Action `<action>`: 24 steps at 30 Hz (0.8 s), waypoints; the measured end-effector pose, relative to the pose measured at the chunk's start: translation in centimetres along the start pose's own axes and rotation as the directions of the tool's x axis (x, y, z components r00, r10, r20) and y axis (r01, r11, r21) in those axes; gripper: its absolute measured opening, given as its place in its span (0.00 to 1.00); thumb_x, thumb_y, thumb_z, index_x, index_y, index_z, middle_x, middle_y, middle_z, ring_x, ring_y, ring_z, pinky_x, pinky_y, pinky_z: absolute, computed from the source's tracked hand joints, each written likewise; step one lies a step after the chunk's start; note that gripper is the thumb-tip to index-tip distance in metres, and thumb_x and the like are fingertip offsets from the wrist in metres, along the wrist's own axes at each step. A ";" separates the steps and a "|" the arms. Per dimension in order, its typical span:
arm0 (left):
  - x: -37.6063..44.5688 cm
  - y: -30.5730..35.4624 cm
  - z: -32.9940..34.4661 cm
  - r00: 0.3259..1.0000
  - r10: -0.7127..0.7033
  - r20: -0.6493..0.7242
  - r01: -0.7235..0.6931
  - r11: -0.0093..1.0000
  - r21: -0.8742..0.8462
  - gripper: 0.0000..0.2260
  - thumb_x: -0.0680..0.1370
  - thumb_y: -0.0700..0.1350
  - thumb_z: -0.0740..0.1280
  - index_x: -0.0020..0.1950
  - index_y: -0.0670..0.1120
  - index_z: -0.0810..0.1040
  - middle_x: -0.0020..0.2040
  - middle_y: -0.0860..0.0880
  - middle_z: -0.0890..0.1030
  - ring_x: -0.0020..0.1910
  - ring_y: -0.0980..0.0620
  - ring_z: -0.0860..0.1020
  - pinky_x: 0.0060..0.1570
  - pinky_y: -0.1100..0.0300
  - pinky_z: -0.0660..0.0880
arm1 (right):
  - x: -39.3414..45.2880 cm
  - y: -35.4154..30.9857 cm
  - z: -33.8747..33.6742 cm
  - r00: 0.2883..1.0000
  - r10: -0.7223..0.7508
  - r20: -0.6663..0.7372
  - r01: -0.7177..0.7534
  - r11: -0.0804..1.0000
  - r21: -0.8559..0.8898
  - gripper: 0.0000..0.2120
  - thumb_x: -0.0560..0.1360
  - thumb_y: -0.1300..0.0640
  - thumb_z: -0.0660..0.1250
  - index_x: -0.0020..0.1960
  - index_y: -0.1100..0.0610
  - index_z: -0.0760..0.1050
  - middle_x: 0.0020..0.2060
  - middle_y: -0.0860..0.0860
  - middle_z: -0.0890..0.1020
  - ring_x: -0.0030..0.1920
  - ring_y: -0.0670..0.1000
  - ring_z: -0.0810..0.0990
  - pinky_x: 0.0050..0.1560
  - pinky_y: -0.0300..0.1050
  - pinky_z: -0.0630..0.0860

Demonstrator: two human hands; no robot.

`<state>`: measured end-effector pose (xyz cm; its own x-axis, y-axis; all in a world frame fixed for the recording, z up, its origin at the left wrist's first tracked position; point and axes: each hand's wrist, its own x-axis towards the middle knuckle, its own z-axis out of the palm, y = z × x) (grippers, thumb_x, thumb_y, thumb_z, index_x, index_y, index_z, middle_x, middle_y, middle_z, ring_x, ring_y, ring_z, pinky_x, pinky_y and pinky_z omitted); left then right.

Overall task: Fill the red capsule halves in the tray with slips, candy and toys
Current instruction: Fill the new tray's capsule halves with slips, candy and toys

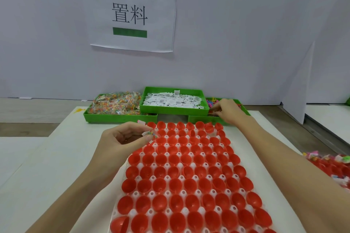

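Observation:
Rows of red capsule halves [181, 174] stand open side up in a white tray [151, 212] in front of me. Those I can see into look empty. My left hand [123, 136] hovers over the tray's far left corner and pinches a small candy packet [150, 134] and a white slip. My right hand [227, 109] reaches into the green toy bin [200, 119] at the back right, fingers curled among the coloured toys [214, 101]. What it holds is hidden.
A green bin of candy packets [115, 105] stands at the back left, a green bin of white slips [172, 101] in the middle. A second tray with filled red capsules [331, 166] lies at the right edge. A white wall with a paper sign [130, 13] rises behind.

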<state>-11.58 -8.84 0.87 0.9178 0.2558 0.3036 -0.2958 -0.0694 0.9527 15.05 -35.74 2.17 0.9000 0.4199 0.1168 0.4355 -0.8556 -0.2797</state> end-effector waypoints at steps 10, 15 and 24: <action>0.0 0.3 0.0 1.000 -0.017 -0.010 0.017 1.000 -0.009 0.08 0.70 0.42 0.78 0.48 0.48 0.88 0.48 0.45 0.88 0.48 0.50 0.86 0.47 0.67 0.80 | -0.7 0.0 -0.2 0.953 0.152 -0.262 -0.100 0.974 0.203 0.08 0.80 0.58 0.70 0.52 0.61 0.86 0.49 0.56 0.87 0.45 0.51 0.81 0.48 0.42 0.72; -0.1 0.4 0.0 0.999 -0.026 -0.025 0.027 1.000 0.013 0.07 0.71 0.41 0.78 0.48 0.49 0.88 0.47 0.46 0.88 0.48 0.49 0.86 0.47 0.65 0.81 | -3.1 -0.8 -1.2 0.905 0.328 -0.270 -0.090 0.770 0.632 0.05 0.75 0.57 0.76 0.47 0.59 0.87 0.39 0.52 0.86 0.35 0.46 0.79 0.43 0.45 0.76; -0.4 0.9 0.4 1.000 0.019 -0.003 -0.018 0.999 0.034 0.09 0.70 0.44 0.80 0.49 0.52 0.88 0.48 0.48 0.88 0.47 0.50 0.86 0.50 0.64 0.81 | -10.7 -8.6 -1.6 0.999 0.036 0.003 -0.012 0.259 0.966 0.06 0.73 0.61 0.77 0.49 0.61 0.86 0.45 0.61 0.87 0.49 0.57 0.88 0.46 0.40 0.83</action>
<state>-12.05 -9.41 1.61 0.9113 0.2575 0.3212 -0.3034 -0.1073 0.9468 1.72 -33.34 4.83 0.9152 0.3894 0.1038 0.0847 0.0659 -0.9942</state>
